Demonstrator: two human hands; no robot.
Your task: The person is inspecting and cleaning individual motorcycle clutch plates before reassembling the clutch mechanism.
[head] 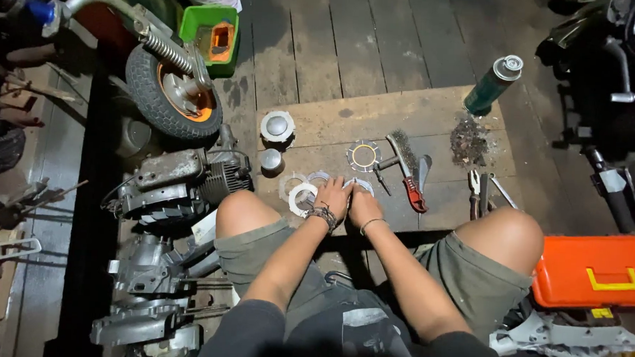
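Both my hands are down on a stack of thin metal rings on the wooden board between my knees.

My left hand [333, 195], a beaded band at the wrist, lies curled over the rings [304, 193], fingertips pressing on them; my right hand [363, 204] sits just beside it, fingers bent on a ring's edge, though I cannot tell how tightly either grips. Beyond them lies a round plate with a yellow ring [363, 155], then a wire brush [403, 151] and a red-handled wrench [412, 193]. Two domed metal parts [277, 126] sit to the left, a green spray can [493, 85] far right, an orange toolbox [597, 271] by my right knee.
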